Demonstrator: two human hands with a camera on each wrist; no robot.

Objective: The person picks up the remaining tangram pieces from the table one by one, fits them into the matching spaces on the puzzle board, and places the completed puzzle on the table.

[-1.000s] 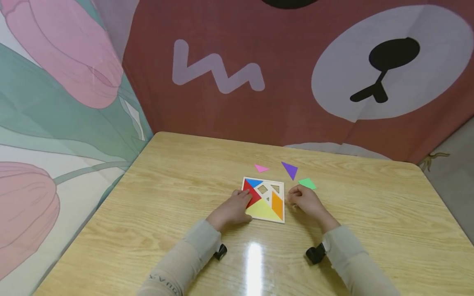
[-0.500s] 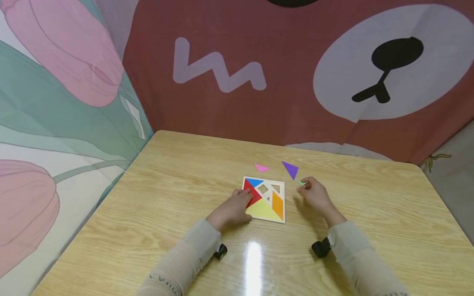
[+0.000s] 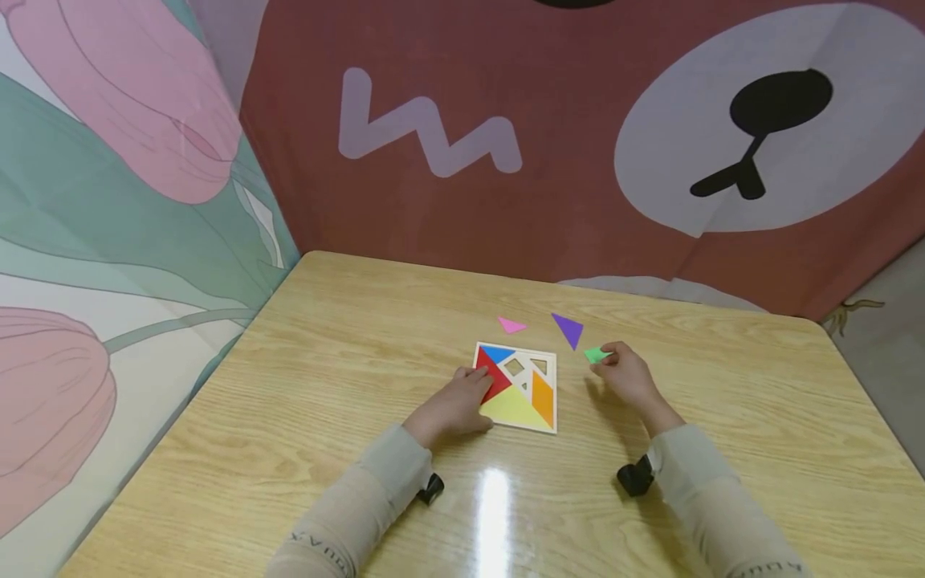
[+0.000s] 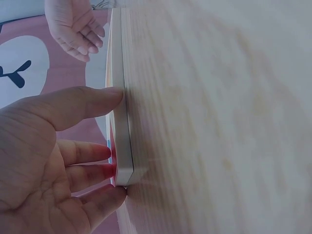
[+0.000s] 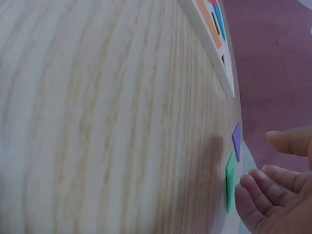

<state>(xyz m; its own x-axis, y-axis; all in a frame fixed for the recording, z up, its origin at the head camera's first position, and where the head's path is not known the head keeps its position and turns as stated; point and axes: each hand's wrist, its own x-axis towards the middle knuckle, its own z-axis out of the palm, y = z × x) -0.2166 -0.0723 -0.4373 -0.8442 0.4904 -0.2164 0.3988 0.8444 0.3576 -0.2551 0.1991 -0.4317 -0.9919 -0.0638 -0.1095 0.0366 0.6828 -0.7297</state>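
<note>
A white tangram board [image 3: 526,364] lies on the table with red [image 3: 499,386], blue [image 3: 497,353], yellow [image 3: 516,409] and orange pieces [image 3: 543,400] set in it. My left hand [image 3: 450,408] holds its near left corner, thumb along the near side and fingers on the red piece and at the left edge. To the right of the board, my right hand [image 3: 630,379] hovers by a green four-sided piece [image 3: 594,354], partly covering it in the head view. In the right wrist view, the fingertips [image 5: 242,183] sit just over that piece, thumb spread apart.
Beyond the board lie a purple triangle [image 3: 568,329] and a smaller pink triangle [image 3: 512,325]. Cut-out openings show in the board's upper right part. A printed cloth [image 3: 448,217] hangs behind the table's [image 3: 347,337] far edge. Each wrist carries a black camera.
My right hand has moved right and away from the board's right edge to the green piece, first covering most of it, now less. My left hand stays on the board.
</note>
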